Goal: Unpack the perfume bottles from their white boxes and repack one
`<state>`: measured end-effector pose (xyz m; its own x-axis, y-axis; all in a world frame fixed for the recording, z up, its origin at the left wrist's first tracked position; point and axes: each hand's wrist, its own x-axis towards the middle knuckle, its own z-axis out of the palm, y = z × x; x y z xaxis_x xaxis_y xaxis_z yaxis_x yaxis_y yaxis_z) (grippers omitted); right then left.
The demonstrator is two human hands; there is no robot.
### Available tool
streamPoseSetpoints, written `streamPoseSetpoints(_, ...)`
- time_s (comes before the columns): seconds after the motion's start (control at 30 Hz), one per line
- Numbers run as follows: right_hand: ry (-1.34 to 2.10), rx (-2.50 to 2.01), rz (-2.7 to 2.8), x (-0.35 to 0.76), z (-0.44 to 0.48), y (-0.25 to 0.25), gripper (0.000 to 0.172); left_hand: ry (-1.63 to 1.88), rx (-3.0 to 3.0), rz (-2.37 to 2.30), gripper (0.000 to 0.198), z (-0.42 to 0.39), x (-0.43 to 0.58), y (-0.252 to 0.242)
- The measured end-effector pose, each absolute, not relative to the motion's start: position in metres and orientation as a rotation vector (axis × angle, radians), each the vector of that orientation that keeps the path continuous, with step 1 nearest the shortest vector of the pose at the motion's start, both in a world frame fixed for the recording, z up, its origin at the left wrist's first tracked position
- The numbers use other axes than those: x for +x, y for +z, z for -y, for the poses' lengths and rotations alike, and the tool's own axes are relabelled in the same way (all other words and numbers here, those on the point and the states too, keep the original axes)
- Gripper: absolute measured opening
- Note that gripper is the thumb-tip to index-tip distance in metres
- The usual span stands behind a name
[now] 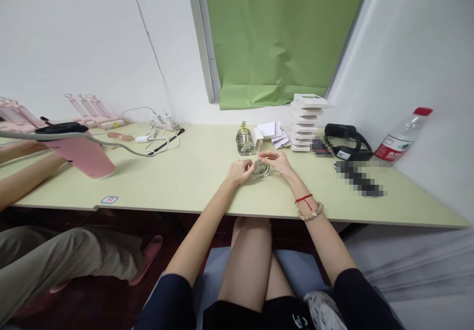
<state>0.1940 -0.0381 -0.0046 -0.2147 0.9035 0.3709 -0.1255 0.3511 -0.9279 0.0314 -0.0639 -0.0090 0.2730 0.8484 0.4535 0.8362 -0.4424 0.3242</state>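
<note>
Pale tabletop (192,182) spreads beneath the person's hands, head view | glass bottle (262,171) sits between them | left hand (240,171) pinches its left side | right hand (278,162) bends fingers at its top, whether pinching cannot be told | row of bottles (245,146) stands just beyond both | white boxes (305,128) rise beyond the right

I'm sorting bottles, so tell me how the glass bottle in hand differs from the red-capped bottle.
The glass bottle is smaller than the red-capped bottle. The left hand and right hand hold the glass bottle; neither touches the red-capped bottle. The red-capped bottle bears a red-and-white label; none like it shows on the glass bottle. Both are see-through.
</note>
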Motion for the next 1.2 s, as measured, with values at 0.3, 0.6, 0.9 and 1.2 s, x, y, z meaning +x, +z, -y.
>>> streamPoseSetpoints(0.3,1.245,-0.76,1.464,0.194,0.047,0.002,0.029,0.882,2.502,-1.673,0.048,0.065,0.03,-0.009)
streamPoseSetpoints(0.6,1.324,-0.669,1.447,0.196,0.047,0.004,0.037,0.876,2.495,-1.658,0.048,0.065,0.03,-0.009)
streamPoseSetpoints(0.9,1.328,-0.692,1.416,0.194,0.043,0.0,0.035,0.872,2.509,-1.66,0.048,0.063,0.029,-0.011)
streamPoseSetpoints(1.2,1.386,-0.661,1.448,0.194,0.045,0.0,0.037,0.862,2.5,-1.693,0.049,0.063,0.029,-0.011)
